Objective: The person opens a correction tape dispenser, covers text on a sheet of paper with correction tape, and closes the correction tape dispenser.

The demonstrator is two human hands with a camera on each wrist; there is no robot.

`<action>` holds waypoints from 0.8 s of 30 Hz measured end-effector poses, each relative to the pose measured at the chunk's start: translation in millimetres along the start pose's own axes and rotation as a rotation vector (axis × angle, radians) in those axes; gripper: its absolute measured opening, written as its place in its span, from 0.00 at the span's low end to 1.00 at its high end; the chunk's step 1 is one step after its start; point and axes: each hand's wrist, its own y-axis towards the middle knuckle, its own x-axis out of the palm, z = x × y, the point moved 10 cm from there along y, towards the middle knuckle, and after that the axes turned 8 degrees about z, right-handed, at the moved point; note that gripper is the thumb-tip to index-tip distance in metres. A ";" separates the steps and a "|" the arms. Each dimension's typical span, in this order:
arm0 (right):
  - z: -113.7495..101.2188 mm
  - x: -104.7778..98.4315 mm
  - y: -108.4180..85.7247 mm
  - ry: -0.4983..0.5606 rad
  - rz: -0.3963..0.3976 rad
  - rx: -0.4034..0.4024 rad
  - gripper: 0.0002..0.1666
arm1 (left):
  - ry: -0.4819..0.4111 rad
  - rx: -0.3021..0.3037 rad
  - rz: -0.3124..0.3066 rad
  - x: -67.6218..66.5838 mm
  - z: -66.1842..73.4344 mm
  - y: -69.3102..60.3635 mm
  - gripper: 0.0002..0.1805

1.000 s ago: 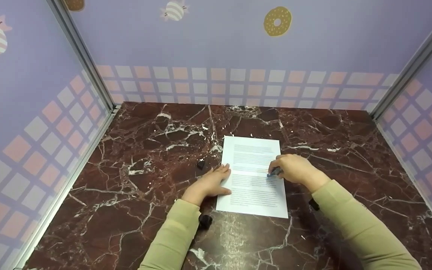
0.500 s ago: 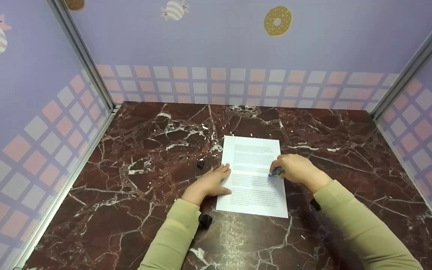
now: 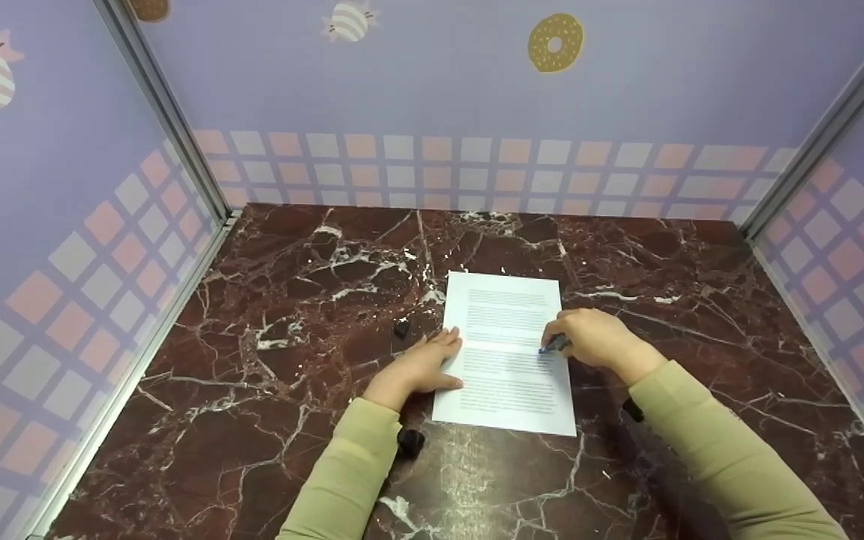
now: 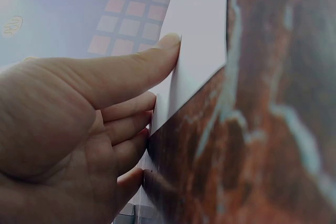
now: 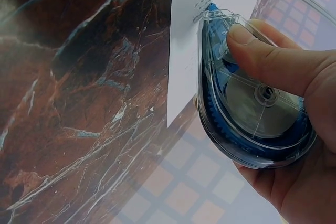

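A printed sheet of paper (image 3: 503,300) lies on the dark marbled table. My left hand (image 3: 421,366) rests on its left edge, fingers extended; in the left wrist view the thumb (image 4: 142,66) touches the white page. My right hand (image 3: 593,337) holds a correction tape (image 3: 554,343) over the right half of the sheet, its tip at a printed line about mid-page. Seen from the right wrist, the correction tape (image 5: 257,108) has a clear case with blue parts and a white reel. The thumb presses its side, and the fingers behind are partly hidden.
A small black object (image 3: 401,328) lies left of the paper, near my left fingertips. Small white flecks are scattered about the table (image 3: 312,300). Purple patterned panels (image 3: 432,90) stand at the back and both sides.
My right hand has shifted slightly to the right with the correction tape, its tip staying at about the same height on the page. The left hand and the paper have stayed still.
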 end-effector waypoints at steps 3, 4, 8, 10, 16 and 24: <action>1.0 -0.4 -0.1 0.001 0.002 0.004 0.17 | 0.004 0.000 -0.003 0.8 -0.7 0.9 0.46; 1.5 -0.7 -0.2 0.004 0.003 0.009 0.17 | 0.003 0.000 -0.002 1.0 -1.1 1.1 0.46; 3.2 -1.4 -1.5 0.007 0.009 0.017 0.17 | 0.011 0.002 -0.001 1.6 -1.8 1.3 0.46; 4.1 -1.6 -2.1 0.013 0.008 0.026 0.17 | 0.008 0.001 -0.001 1.2 -1.7 1.1 0.46; 4.6 -1.7 -3.1 0.016 0.001 0.028 0.17 | 0.010 0.006 -0.005 -0.3 0.7 -0.2 0.46; 5.5 -1.1 -4.2 0.003 -0.005 0.027 0.17 | 0.013 0.006 0.001 -0.3 0.6 -0.5 0.46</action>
